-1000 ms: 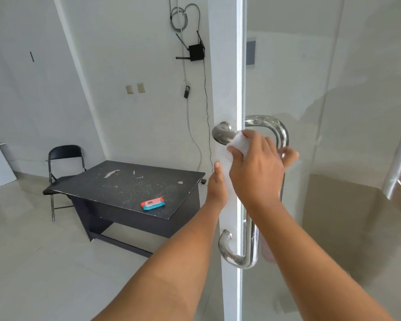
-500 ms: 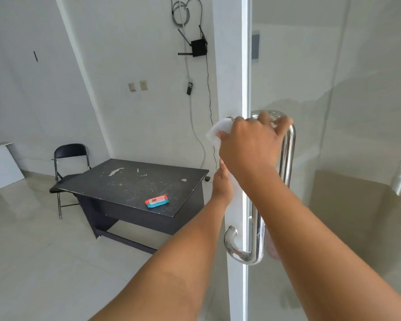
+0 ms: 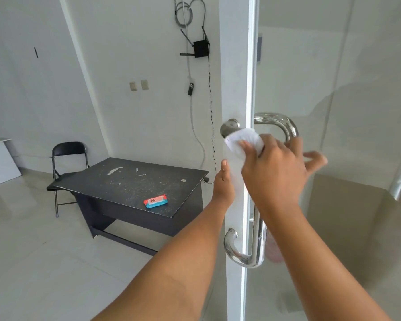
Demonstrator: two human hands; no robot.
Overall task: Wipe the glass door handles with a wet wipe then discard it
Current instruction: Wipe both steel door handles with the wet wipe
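Note:
A chrome handle (image 3: 280, 123) curves off the glass door (image 3: 333, 89) on the near side, and a second chrome handle (image 3: 229, 127) curves off the far side. My right hand (image 3: 276, 172) grips a white wet wipe (image 3: 243, 140) and holds it against the upper part of the handles by the door's edge. Its thumb sticks out to the right. My left hand (image 3: 223, 184) rests against the door's white edge strip (image 3: 235, 66), its fingers hidden behind it. The handles' lower bend (image 3: 243, 258) is bare.
A dark desk (image 3: 116, 181) stands to the left with a red and blue wipes pack (image 3: 155, 201) on it. A black folding chair (image 3: 67, 156) stands behind the desk. A router (image 3: 200, 48) and cables hang on the white wall. A white board (image 3: 0, 161) leans at far left.
My right hand with the wipe went up over the top bend of the handle, then came back down to just below it. My left hand has stayed on the door's edge.

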